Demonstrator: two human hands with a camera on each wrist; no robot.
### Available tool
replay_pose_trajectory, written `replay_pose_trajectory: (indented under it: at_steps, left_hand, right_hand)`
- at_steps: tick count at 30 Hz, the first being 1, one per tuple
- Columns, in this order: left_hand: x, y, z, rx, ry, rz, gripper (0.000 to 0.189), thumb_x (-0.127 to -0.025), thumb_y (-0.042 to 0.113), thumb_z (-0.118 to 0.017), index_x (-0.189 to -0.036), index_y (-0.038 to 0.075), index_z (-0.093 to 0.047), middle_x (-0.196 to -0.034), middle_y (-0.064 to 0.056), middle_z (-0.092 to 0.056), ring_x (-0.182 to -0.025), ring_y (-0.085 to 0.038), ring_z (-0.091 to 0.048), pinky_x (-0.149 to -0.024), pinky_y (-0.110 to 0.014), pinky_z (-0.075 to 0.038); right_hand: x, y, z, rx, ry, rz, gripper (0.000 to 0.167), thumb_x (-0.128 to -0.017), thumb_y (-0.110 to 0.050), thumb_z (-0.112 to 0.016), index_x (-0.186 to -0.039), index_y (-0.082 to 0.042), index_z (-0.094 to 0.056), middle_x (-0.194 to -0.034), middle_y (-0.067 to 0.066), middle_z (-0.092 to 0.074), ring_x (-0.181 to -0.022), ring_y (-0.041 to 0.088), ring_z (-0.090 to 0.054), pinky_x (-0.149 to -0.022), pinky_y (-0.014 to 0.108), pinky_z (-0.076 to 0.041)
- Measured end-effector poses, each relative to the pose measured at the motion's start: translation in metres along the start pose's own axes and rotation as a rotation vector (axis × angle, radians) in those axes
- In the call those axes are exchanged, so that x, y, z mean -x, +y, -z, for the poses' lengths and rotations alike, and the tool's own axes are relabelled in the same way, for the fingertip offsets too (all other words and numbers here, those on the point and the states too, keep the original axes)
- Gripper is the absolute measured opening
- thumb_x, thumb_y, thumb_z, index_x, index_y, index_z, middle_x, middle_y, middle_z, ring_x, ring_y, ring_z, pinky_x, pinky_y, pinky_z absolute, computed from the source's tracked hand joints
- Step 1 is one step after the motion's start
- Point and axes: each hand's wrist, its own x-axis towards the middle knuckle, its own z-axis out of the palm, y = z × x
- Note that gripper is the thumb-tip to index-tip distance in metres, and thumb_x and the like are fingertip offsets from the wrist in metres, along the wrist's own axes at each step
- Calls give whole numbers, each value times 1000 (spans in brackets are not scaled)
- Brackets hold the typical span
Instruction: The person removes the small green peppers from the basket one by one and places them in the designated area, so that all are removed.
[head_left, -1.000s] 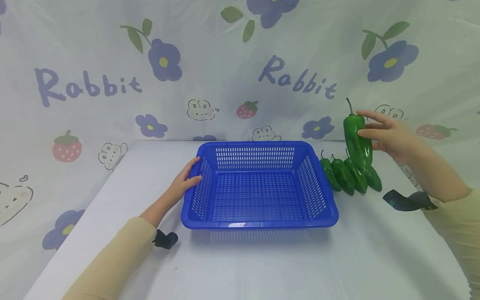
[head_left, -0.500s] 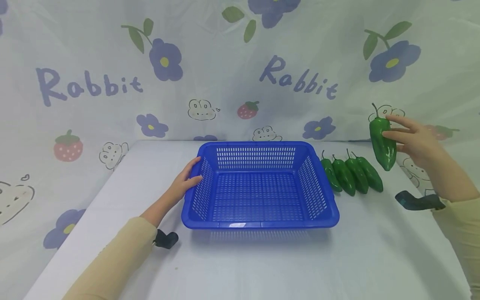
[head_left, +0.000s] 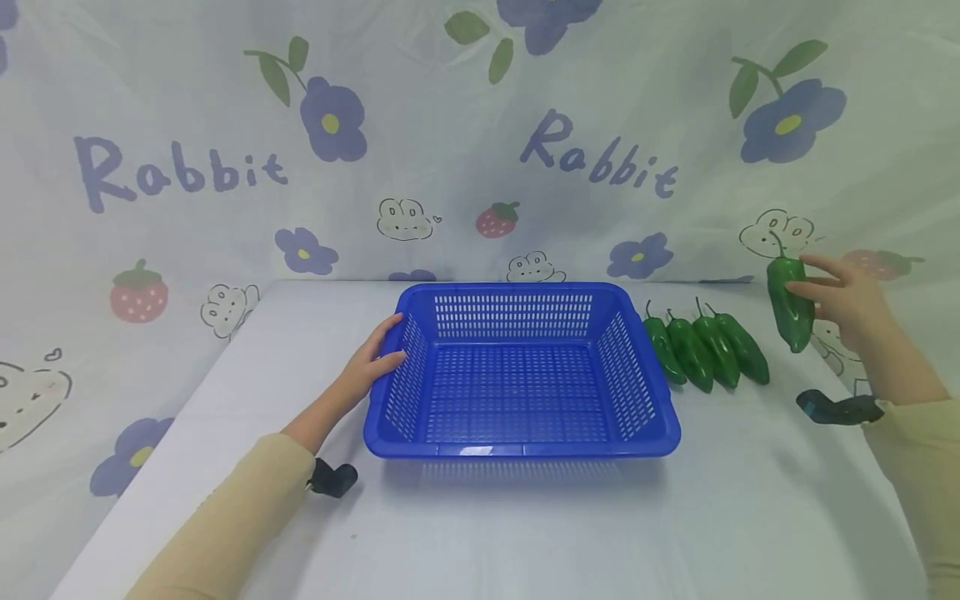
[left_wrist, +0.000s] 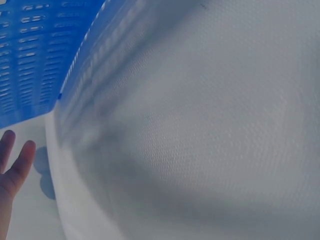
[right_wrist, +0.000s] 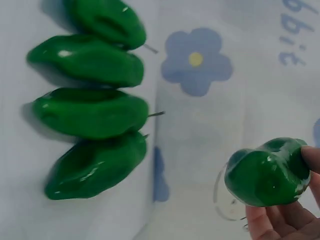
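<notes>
At the right in the head view, my right hand point(head_left: 855, 304) pinches a glossy green pepper point(head_left: 791, 308) by its upper part. The pepper hangs above the table, stem up; in the right wrist view its rounded end point(right_wrist: 267, 177) faces the camera. To its left, several more green peppers point(head_left: 723, 350) lie side by side on the table. My left hand point(head_left: 367, 360) rests at the left rim of a blue plastic basket point(head_left: 521, 450), thumb over the edge. Straight fingers point(left_wrist: 22, 165) of that hand show beside the basket wall in the left wrist view.
The basket stands mid-table on a white cloth point(head_left: 525, 533), with no peppers inside. The row of peppers lies close by its right wall. Behind the table hangs a printed curtain point(head_left: 442, 142) with flowers and rabbits.
My right hand has carried the pepper rightward and slightly down, away from the row, which now shows uncovered. The left hand and basket have stayed put.
</notes>
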Motion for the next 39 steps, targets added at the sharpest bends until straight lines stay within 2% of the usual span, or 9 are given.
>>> replay_pose_trajectory:
  at_steps: [2,4,7,13,20,22,27,29,39]
  left_hand:
    - [0,0,0,0,2,0,67,-89,19,-45,-147,12,-12,-151,-21,-9,-136,-44,-14,-105,-60,-19]
    - [0,1,0,2,3,-4,67,-89,19,-45,-147,11,-12,-151,-21,-9,-136,-43,-14,-105,-60,-19]
    - [0,0,0,3,4,-8,66,-89,18,-45,-147,11,-13,-151,-22,-10,-136,-43,-15,-106,-60,-19]
    - [0,0,0,-1,4,-5,67,-89,19,-45,-147,11,-12,-151,-22,-9,-136,-43,-14,-106,-60,-18]
    - [1,1,1,2,1,-2,67,-89,18,-45,-147,10,-12,-151,-22,-9,-136,-44,-15,-105,-61,-19]
    - [0,0,1,2,2,-1,67,-89,18,-45,-147,10,-12,-151,-22,-9,-136,-44,-15,-105,-60,-19]
    - [0,0,1,0,1,-8,67,-89,18,-45,-147,10,-12,-151,-22,-8,-136,-44,-14,-105,-60,-19]
    - [0,-1,1,-5,0,-10,67,-89,19,-45,-147,10,-12,-151,-22,-8,-136,-44,-14,-105,-61,-19]
    - [0,-2,1,8,-2,-13,66,-90,18,-44,-147,11,-12,-151,-21,-9,-136,-43,-15,-106,-60,-18]
  right_hand:
    - [0,4,-3,25,33,3,70,-89,-44,-51,-147,-29,-15,-145,31,-17,-102,20,-55,-100,62,-26]
    - [-1,9,-5,36,61,15,69,-89,-44,-50,-147,-28,-15,-144,32,-19,-120,41,-43,-100,63,-25]
    - [-3,14,-9,53,100,27,67,-90,-43,-47,-147,-27,-15,-144,31,-20,-127,50,-27,-100,63,-26]
    - [-9,31,-13,138,149,56,66,-92,-38,-47,-146,-13,-20,-140,34,-26,-125,53,-29,-95,64,-31]
    - [-20,58,-19,158,163,68,66,-91,-41,-48,-146,-16,-22,-140,32,-28,-124,52,-32,-91,64,-35]
    - [-24,66,-22,188,189,31,65,-90,-42,-50,-145,-20,-25,-141,28,-32,-125,46,-35,-88,61,-40]
    - [-27,74,-30,221,172,44,62,-92,-37,-51,-144,-13,-27,-137,33,-34,-121,50,-37,-85,63,-41]
    - [-24,73,-32,226,131,90,61,-93,-31,-49,-142,-4,-25,-133,39,-31,-117,58,-34,-87,66,-36]
    - [-25,75,-46,342,82,66,54,-92,-14,-48,-138,5,-27,-128,41,-32,-114,57,-35,-88,63,-38]
